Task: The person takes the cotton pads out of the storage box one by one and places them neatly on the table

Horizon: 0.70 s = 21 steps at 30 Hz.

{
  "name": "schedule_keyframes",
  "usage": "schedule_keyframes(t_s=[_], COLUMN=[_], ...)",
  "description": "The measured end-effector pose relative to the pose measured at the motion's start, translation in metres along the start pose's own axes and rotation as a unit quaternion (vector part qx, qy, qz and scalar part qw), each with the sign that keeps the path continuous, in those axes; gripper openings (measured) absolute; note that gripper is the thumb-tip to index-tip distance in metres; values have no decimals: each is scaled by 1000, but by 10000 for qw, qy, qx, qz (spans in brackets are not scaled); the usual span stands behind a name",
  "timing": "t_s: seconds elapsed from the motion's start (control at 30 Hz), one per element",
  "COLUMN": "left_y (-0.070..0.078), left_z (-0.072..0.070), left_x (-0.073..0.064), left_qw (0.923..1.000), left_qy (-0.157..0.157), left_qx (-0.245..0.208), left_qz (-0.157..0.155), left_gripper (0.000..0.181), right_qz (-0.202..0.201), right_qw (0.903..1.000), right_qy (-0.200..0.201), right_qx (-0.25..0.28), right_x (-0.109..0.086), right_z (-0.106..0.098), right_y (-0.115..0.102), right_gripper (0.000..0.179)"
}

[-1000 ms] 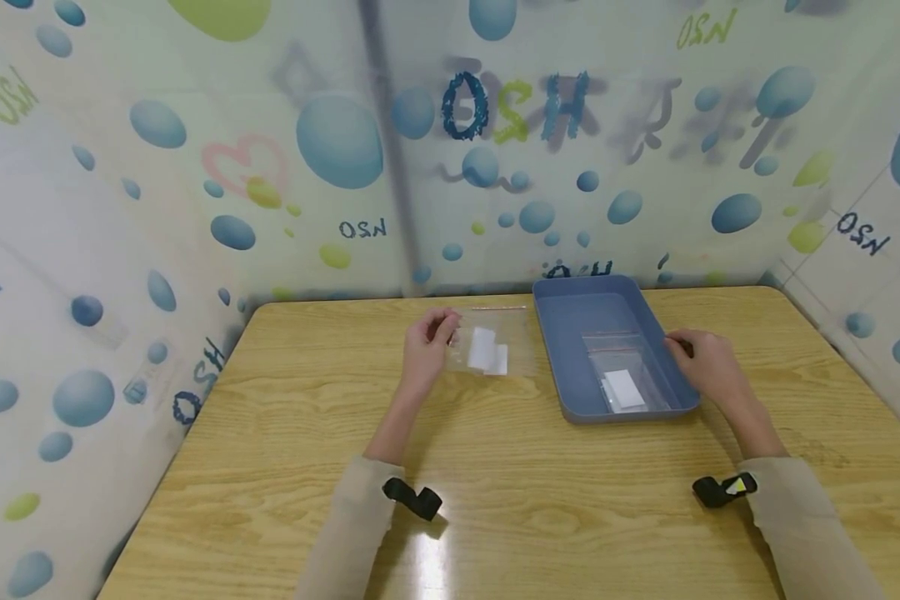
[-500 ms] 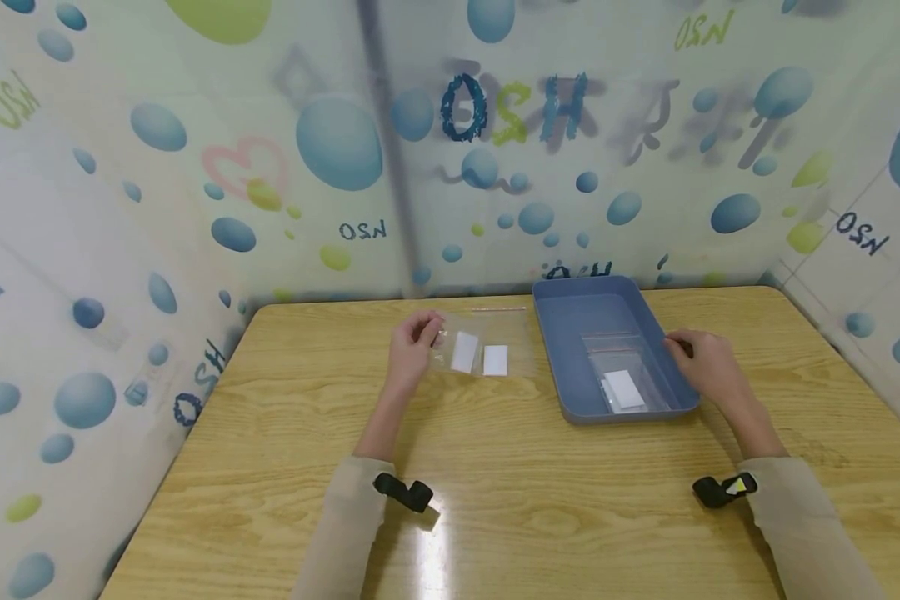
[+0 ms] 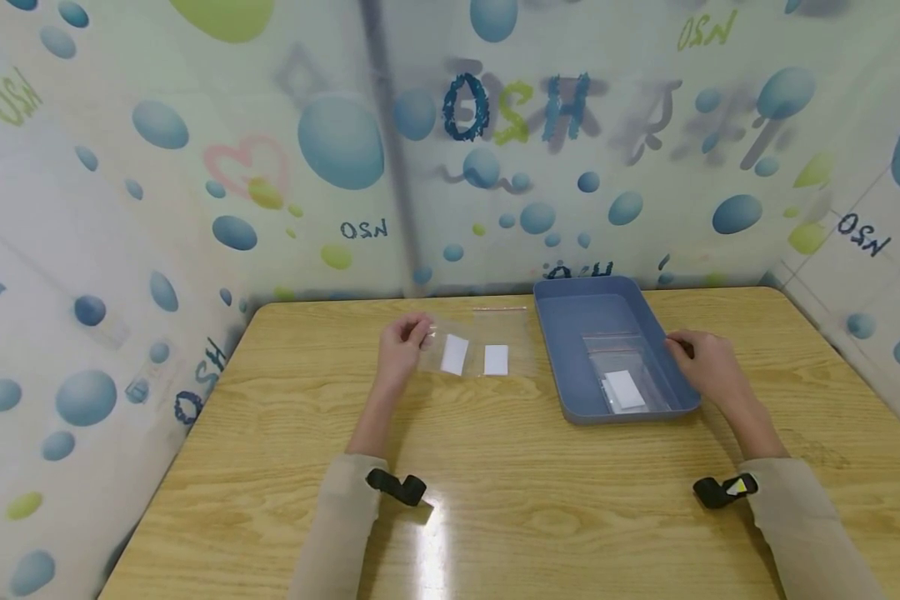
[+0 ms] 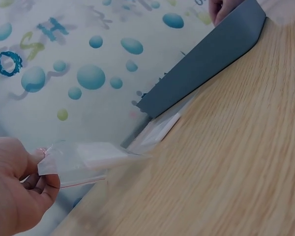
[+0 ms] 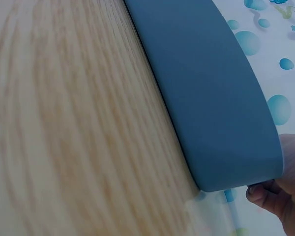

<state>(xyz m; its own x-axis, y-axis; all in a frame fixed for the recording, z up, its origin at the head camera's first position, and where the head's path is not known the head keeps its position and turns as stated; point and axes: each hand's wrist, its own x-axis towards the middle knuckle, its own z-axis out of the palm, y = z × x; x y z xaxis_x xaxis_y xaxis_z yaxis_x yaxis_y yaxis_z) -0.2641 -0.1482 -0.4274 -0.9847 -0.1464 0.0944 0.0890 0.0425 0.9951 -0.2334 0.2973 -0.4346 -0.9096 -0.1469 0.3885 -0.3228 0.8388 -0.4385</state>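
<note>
The held bag (image 4: 96, 156) is clear plastic, the tray (image 3: 588, 315) matt (probably plastic).

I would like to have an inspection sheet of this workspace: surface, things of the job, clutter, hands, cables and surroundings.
Surface: wooden table, light glare near the front.
Job's things: raised clear bag and second clear bag on the table, each with a white piece; blue tray with bagged contents, count unclear.
Clutter: nothing seen.
Hands: left hand pinches the raised clear bag; right hand holds the blue tray's right rim.
Cables: nothing seen.
Surroundings: bubble-patterned covering behind; black wrist devices on both sleeves.
</note>
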Motion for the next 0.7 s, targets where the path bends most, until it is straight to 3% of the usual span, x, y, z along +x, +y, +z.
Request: schedule_keyframes(t_s=[0.33, 0.53, 0.7], left_y=[-4, -6, -8], left_z=[-10, -14, -16], left_x=[3, 3, 4], left_qw=[9995, 9962, 9892], left_qy=[215, 422, 558], left_qx=[190, 700, 1299], left_qz=[-166, -284, -377], left_gripper=[22, 21, 22], right_qz=[9, 14, 61], right_qw=[10000, 10000, 10000], right_qy=[-26, -33, -68], right_qx=[6, 12, 34], right_x=[1, 1, 1], right_z=[0, 0, 0], right_y=[0, 0, 1], right_gripper=[17, 17, 18])
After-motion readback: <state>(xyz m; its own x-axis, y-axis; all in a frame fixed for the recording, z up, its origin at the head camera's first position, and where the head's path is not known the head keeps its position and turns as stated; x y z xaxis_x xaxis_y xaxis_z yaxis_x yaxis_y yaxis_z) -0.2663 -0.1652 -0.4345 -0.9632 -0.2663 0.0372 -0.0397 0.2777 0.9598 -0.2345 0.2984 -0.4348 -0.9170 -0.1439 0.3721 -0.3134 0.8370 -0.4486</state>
